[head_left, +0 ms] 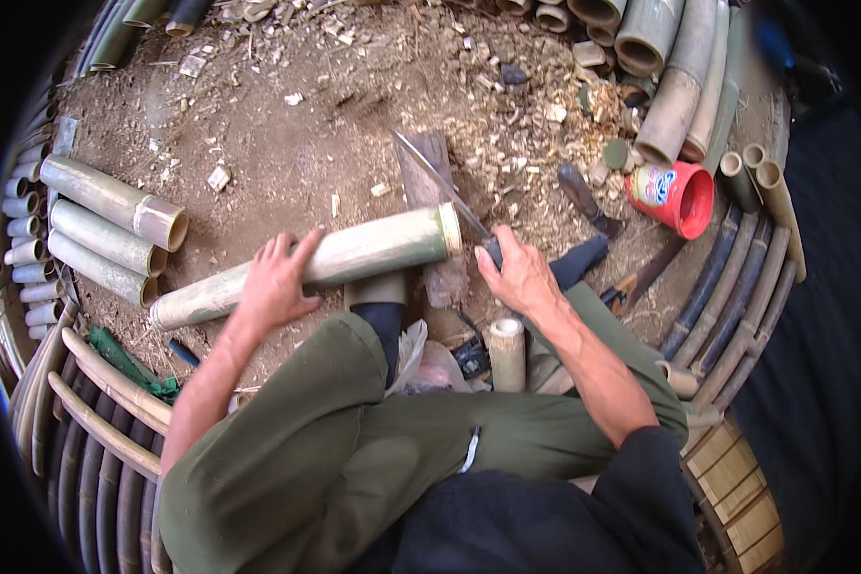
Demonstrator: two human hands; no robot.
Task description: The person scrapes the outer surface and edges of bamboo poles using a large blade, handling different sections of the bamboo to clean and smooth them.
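A long pale bamboo tube [383, 247], with green patches of skin, lies slantwise before my knees. My left hand [279, 282] is wrapped over its left half, thumb on the near side and fingers on the far side. My right hand [521, 277] grips the dark handle of a long-bladed knife [442, 184]. The blade slants up and left just beyond the tube's right end; whether it touches the tube I cannot tell. A worn wooden board [443, 283] passes beneath that end. Between my legs a short bamboo piece [507, 356] stands upright.
Cut bamboo tubes [105, 230] lie at left, with more thick ones [679, 86] at far right. A red plastic tub [695, 203] rests on its side near a saw-like tool [631, 284]. Chips litter the dirt floor [258, 96]. Bamboo slats [96, 469] curve at lower left.
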